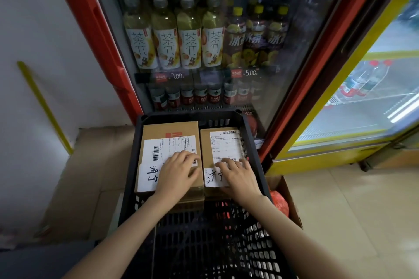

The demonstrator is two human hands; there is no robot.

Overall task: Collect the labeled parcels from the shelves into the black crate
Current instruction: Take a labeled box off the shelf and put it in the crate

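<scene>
Two brown cardboard parcels lie side by side in the far half of the black slotted crate (195, 244). The left parcel (170, 131) is larger, with a white shipping label and a handwritten paper slip. The right parcel (223, 140) is narrower and carries a label and a similar slip. My left hand (180, 171) rests flat on top of the left parcel, fingers spread. On the right parcel lies my right hand (238, 172), its fingers straight over the label. The near half of the crate holds nothing.
A red-framed drinks fridge (204, 41) with a glass door stands right behind the crate. A yellow-framed fridge (362, 97) is at the right. Flattened cardboard (90, 176) lies to the left, and an open box with a red bag (280, 201) to the right. Tiled floor at right.
</scene>
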